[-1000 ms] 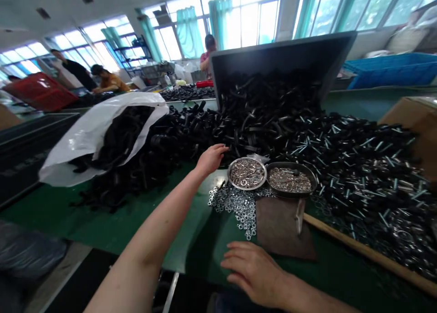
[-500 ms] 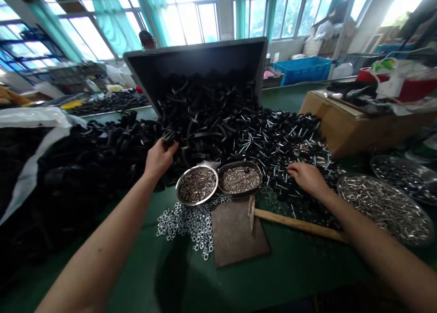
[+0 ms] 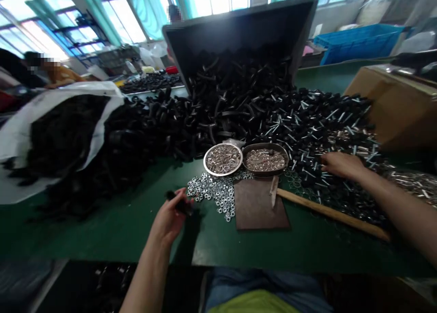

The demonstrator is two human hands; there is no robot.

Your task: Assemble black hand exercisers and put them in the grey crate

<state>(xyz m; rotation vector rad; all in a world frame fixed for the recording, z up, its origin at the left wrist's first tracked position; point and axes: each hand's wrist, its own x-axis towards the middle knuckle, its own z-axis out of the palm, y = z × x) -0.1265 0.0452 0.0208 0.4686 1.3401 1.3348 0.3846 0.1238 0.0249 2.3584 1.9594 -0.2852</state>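
Note:
My left hand [image 3: 170, 219] is closed around a small black plastic part [image 3: 183, 206], held above the green table near its front. Loose metal nuts [image 3: 218, 191] lie just to the right of that hand. My right hand [image 3: 343, 165] reaches into a heap of black-headed bolts [image 3: 307, 144], its fingers pinched together. What sits between those fingertips is hidden. Between the hands stand a round metal bowl [image 3: 206, 163] of small metal pieces and an oval tin [image 3: 266, 173] of tiny metal parts. A wooden-handled hammer [image 3: 327, 211] rests with its head on a brown plate [image 3: 257, 213].
Behind, a tipped grey bin [image 3: 239, 31] spills curved black parts [image 3: 225, 117]. A white sack [image 3: 17, 135] of black parts lies left. On the right are a cardboard box [image 3: 392, 108] and a blue crate [image 3: 362, 42]. Another person [image 3: 61, 74] is at the far left.
My left hand has drawn back from the black pile toward the table's front, carrying a black part. My right hand stays at the bolt heap. The view has turned left and tilted down.

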